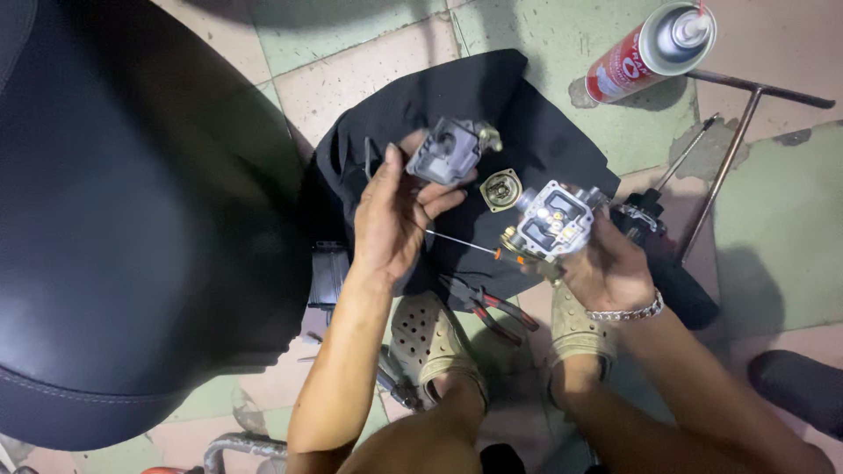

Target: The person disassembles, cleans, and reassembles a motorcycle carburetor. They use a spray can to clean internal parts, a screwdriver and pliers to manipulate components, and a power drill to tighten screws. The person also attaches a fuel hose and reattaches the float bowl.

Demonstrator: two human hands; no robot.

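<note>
My left hand (391,215) grips the bowl (445,151), my right hand (606,263) the carburetor (555,219) and screwdriver (474,247); I'd hold both level.

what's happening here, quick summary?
A person crouches over a black cloth on a tiled floor. The left hand holds a grey metal cover; the right hand holds a carburettor body open side up, plus a thin screwdriver. A round brass-coloured part and red-handled pliers lie on the cloth; a red spray can stands nearby.
</note>
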